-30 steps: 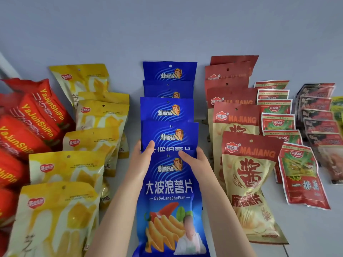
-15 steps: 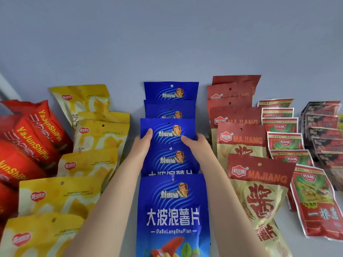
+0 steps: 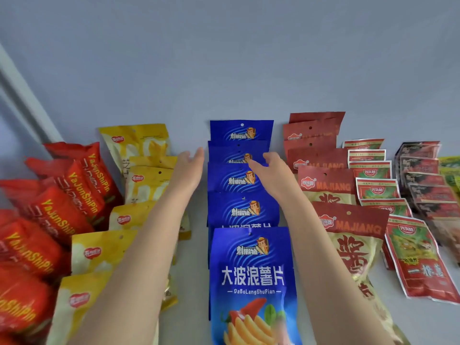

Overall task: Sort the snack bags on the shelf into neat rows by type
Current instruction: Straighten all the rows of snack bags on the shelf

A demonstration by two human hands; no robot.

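A row of blue chip bags (image 3: 242,212) runs from the back wall toward me, each overlapping the one behind. My left hand (image 3: 189,168) reaches along the row's left side, fingers apart, level with the second bag from the back. My right hand (image 3: 272,168) lies on the right part of the second and third blue bags (image 3: 236,155), fingers spread on them. Neither hand grips a bag. Yellow bags (image 3: 146,185) form the row to the left, with orange-red bags (image 3: 62,210) beyond. Dark red MAJIANG bags (image 3: 323,185) line the right.
Small red-and-green packets (image 3: 375,190) and dark packets (image 3: 425,183) make further rows at the right, with a bit of green packaging (image 3: 450,165) at the edge. A grey wall (image 3: 224,58) closes the shelf's back; a pale upright (image 3: 22,95) slants at left. Narrow strips of bare shelf (image 3: 196,250) separate rows.
Both hands have moved back along the blue row, from the front bags to the second and third from the wall. The view has tilted up, so the rows sit lower.
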